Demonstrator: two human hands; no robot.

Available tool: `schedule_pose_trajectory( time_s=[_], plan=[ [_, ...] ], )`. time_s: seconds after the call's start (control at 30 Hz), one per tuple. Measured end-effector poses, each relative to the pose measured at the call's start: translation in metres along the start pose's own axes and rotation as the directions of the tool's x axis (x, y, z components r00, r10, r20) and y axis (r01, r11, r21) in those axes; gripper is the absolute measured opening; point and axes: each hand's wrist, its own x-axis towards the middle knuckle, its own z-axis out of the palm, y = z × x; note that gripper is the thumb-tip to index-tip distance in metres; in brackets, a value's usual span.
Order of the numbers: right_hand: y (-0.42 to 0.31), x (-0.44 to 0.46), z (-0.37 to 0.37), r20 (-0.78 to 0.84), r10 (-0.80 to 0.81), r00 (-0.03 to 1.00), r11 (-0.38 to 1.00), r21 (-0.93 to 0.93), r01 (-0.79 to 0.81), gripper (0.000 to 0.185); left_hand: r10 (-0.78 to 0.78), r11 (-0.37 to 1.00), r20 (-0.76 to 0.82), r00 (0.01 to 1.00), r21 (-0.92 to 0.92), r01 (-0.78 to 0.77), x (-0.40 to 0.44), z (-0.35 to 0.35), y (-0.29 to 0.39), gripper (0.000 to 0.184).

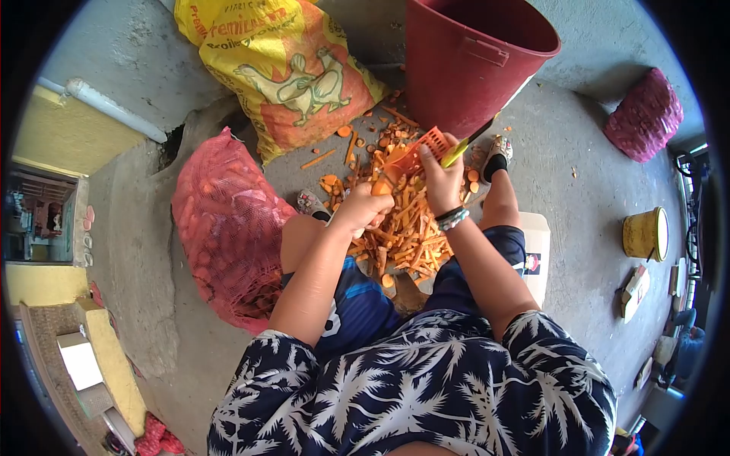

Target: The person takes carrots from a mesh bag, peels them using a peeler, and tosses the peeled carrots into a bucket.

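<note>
My left hand point(363, 210) is closed around a carrot point(382, 185), whose upper end points at an orange slotted plastic piece point(433, 143). My right hand point(443, 182), with a beaded bracelet on its wrist, grips a knife point(455, 154) with a yellow handle and a dark blade pointing up and right. The slotted piece lies against the right thumb and fingers; how it is held is partly hidden. Below both hands, between my legs, cut carrot pieces point(407, 232) are heaped on the floor, some long sticks and some round slices.
To the left stands a red mesh sack point(228, 220) full of carrots. A yellow and orange feed sack point(293, 83) and a tall red bin point(456, 76) stand ahead. Off to the right are a purple mesh sack point(646, 118) and a yellow bucket point(641, 234).
</note>
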Motion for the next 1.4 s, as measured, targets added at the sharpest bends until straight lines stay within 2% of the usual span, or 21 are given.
schedule_pose_trajectory(
  time_s=[0.1, 0.13, 0.27, 0.33, 0.37, 0.43, 0.5, 0.57, 0.6, 0.67, 0.83, 0.9, 1.03, 1.07, 1.1, 1.13, 1.2, 1.23, 1.3, 1.33, 1.4],
  plan=[
    [-0.002, 0.035, -0.016, -0.129, -0.017, 0.992, 1.000, -0.029, 0.013, 0.036, -0.046, 0.999, 0.037, 0.998, -0.023, 0.047, 0.003, 0.006, -0.005, 0.010],
    [0.000, 0.041, -0.017, -0.163, -0.149, 0.975, 0.989, -0.032, 0.145, 0.034, -0.089, 0.996, 0.083, 0.993, -0.011, 0.091, 0.006, 0.007, -0.004, 0.012],
    [0.006, 0.060, -0.024, -0.145, -0.244, 0.959, 0.970, -0.060, 0.237, 0.032, -0.058, 0.994, 0.122, 0.991, -0.081, 0.068, 0.007, 0.007, 0.001, 0.010],
    [0.035, 0.107, -0.061, -0.209, -0.470, 0.857, 0.875, -0.236, 0.422, 0.027, -0.084, 0.993, 0.164, 0.983, -0.069, 0.096, 0.003, 0.004, -0.002, 0.006],
    [0.023, 0.116, -0.076, -0.366, -0.242, 0.899, 0.970, -0.084, 0.228, 0.028, -0.086, 0.993, 0.164, 0.983, -0.069, 0.098, 0.000, 0.003, -0.002, 0.006],
    [0.009, 0.126, -0.094, -0.418, -0.282, 0.864, 0.958, -0.082, 0.274, 0.031, 0.003, 1.000, 0.075, 0.997, 0.014, -0.004, -0.005, 0.001, -0.002, 0.008],
    [0.005, 0.117, -0.093, -0.353, -0.286, 0.891, 0.958, -0.124, 0.259, 0.032, 0.110, 0.966, -0.070, 0.992, 0.242, -0.090, 0.011, -0.003, -0.014, 0.019],
    [-0.001, 0.101, -0.084, -0.284, -0.285, 0.916, 0.956, -0.152, 0.250, 0.034, 0.435, 0.683, -0.141, 0.890, 0.696, -0.223, 0.017, 0.002, -0.016, 0.025],
    [-0.002, 0.093, -0.079, -0.284, -0.180, 0.942, 0.983, -0.076, 0.165, 0.035, 0.438, 0.683, -0.146, 0.887, 0.696, -0.222, 0.017, 0.004, -0.015, 0.025],
    [-0.006, 0.072, -0.059, -0.277, -0.026, 0.961, 0.987, 0.147, 0.070, 0.037, 0.599, 0.459, -0.099, 0.795, 0.856, -0.240, 0.012, 0.010, -0.010, 0.029],
    [-0.007, 0.019, -0.008, -0.094, -0.142, 0.985, 0.982, 0.108, 0.152, 0.037, 0.604, 0.459, -0.164, 0.780, 0.871, -0.172, 0.015, 0.019, -0.009, 0.026],
    [-0.006, 0.004, 0.006, -0.054, -0.170, 0.984, 0.977, -0.139, 0.161, 0.038, 0.591, 0.384, -0.211, 0.779, 0.923, -0.041, 0.015, 0.018, -0.009, 0.024],
    [0.025, 0.084, -0.033, -0.392, -0.302, 0.869, 0.953, -0.123, 0.276, 0.030, 0.631, 0.298, -0.168, 0.757, 0.954, -0.036, 0.010, 0.013, -0.015, 0.024],
    [0.013, 0.094, -0.042, -0.514, -0.182, 0.838, 0.979, -0.016, 0.202, 0.031, 0.602, 0.361, -0.172, 0.779, 0.930, -0.073, 0.009, 0.009, -0.017, 0.025],
    [0.027, 0.113, -0.062, -0.527, -0.209, 0.824, 0.955, 0.073, 0.289, 0.032, 0.574, 0.423, -0.171, 0.801, 0.899, -0.111, 0.009, 0.005, -0.017, 0.026],
    [0.018, 0.110, -0.063, -0.517, -0.147, 0.844, 0.962, 0.124, 0.243, 0.030, 0.473, 0.593, -0.222, 0.853, 0.796, -0.122, 0.006, 0.003, -0.013, 0.026],
    [0.001, 0.092, -0.064, -0.402, -0.058, 0.914, 0.967, 0.206, 0.152, 0.028, 0.166, 0.972, -0.087, 0.982, 0.180, -0.148, 0.007, -0.007, -0.009, 0.026],
    [-0.001, 0.080, -0.060, -0.294, -0.034, 0.955, 0.966, 0.237, 0.107, 0.027, 0.061, 0.984, 0.093, 0.994, -0.173, -0.044, 0.002, -0.007, 0.001, 0.030],
    [-0.010, 0.052, -0.037, -0.148, -0.001, 0.989, 0.936, 0.349, 0.053, 0.026, 0.033, 0.955, 0.150, 0.988, -0.298, 0.013, -0.002, 0.001, 0.007, 0.035],
    [-0.024, 0.034, -0.023, -0.087, -0.041, 0.995, 0.958, 0.278, 0.064, 0.026, 0.010, 0.908, 0.210, 0.978, -0.412, 0.079, -0.003, 0.002, 0.008, 0.041],
    [-0.030, 0.030, -0.019, -0.016, -0.160, 0.987, 0.980, 0.120, 0.161, 0.025, -0.016, 0.911, 0.252, 0.968, -0.395, 0.118, -0.004, 0.003, 0.008, 0.046]
  ],
)
